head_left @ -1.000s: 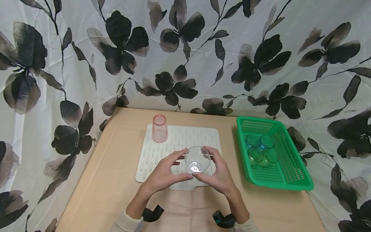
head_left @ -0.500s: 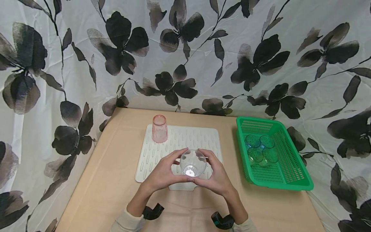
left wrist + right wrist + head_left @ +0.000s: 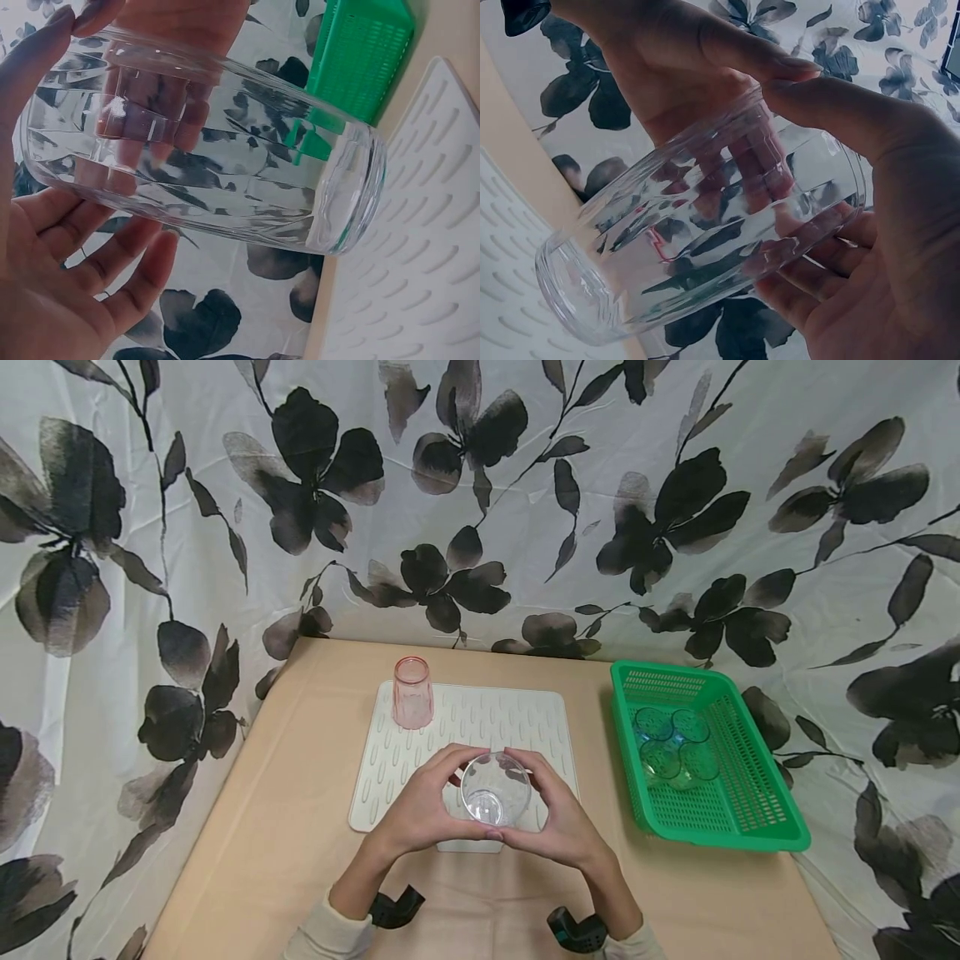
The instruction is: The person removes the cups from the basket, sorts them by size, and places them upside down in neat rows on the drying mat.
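A clear drinking glass (image 3: 495,789) is held between both hands above the front of a white ridged drying mat (image 3: 510,710). My left hand (image 3: 422,802) grips its left side near the rim, thumb in front and fingers behind. From the other side my right hand (image 3: 558,814) grips it the same way, and the thumb tips meet at the near side. In the left wrist view the faceted glass (image 3: 225,150) has its thick base toward the mat. The right wrist view shows the glass (image 3: 697,225) with its base end away from the fingers.
A pink glass (image 3: 412,693) stands on the mat's back left corner. To the right sits a green plastic basket (image 3: 757,760) with several blue and green tinted glasses (image 3: 675,747) inside. A floral curtain (image 3: 480,502) hangs behind the beige table (image 3: 270,827).
Both hands keep hold of the clear glass. It has shifted slightly left and toward the person, and the right hand has moved left with it. The pink glass and basket stay put.
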Demonstrator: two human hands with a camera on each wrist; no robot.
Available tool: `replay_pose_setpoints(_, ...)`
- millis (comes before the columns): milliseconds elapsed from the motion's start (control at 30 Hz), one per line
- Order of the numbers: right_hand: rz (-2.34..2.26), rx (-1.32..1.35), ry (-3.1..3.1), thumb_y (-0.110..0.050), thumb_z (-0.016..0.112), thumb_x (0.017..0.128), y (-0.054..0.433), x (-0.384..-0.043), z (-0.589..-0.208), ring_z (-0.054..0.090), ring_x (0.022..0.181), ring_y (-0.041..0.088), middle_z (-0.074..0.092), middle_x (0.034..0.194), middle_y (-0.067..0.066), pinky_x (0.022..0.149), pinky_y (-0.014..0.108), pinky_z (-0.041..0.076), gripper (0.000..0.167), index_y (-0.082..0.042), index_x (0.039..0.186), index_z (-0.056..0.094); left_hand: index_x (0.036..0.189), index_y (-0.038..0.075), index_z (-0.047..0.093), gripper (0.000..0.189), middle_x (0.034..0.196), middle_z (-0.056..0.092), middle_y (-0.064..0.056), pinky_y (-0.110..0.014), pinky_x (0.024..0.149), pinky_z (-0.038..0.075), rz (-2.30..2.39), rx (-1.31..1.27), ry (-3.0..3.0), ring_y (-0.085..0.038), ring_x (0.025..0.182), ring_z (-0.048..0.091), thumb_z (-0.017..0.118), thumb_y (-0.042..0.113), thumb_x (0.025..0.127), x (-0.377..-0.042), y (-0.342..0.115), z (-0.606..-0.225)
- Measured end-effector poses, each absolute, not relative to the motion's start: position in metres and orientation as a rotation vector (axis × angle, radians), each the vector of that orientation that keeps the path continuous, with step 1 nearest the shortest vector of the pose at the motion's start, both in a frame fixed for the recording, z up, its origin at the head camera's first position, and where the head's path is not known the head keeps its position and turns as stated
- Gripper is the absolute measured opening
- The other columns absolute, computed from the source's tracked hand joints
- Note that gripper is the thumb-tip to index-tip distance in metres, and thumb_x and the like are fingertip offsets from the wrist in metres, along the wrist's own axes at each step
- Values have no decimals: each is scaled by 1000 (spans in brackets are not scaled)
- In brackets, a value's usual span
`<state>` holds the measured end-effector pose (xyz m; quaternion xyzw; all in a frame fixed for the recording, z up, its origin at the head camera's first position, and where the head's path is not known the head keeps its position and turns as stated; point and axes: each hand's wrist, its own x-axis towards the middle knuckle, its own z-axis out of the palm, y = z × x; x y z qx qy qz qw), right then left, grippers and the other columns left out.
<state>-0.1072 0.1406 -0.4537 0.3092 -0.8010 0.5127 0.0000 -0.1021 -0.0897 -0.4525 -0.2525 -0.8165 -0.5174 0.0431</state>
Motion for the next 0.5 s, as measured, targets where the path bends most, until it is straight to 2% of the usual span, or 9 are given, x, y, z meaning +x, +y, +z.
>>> replay_pose_setpoints(167,1677,1017,-2469,-19,91,73,142,-108,-455,54,127,26,52,144,5,104,31,51,95,-19,152,38,136,18,57,86,128,61,6,-28,82,57,-1511,-800,-2458,-17,106,61,93,47,64,-102,-89,-453)
replay_pose_setpoints(333,1771,999,-2466,-18,90,74,142,-108,-460,53,129,28,51,146,6,109,29,48,97,-21,154,35,135,18,58,84,127,62,6,-25,80,56,-1451,-814,-2437,-17,104,61,93,46,64,-102,-88,-453)
replay_pose_setpoints(500,1869,1005,-2460,-14,89,74,141,-108,-476,52,131,27,53,144,8,110,29,47,92,-19,151,39,135,18,58,85,127,62,5,-24,80,56,-1435,-816,-2432,-15,105,61,93,48,64,-101,-86,-452)
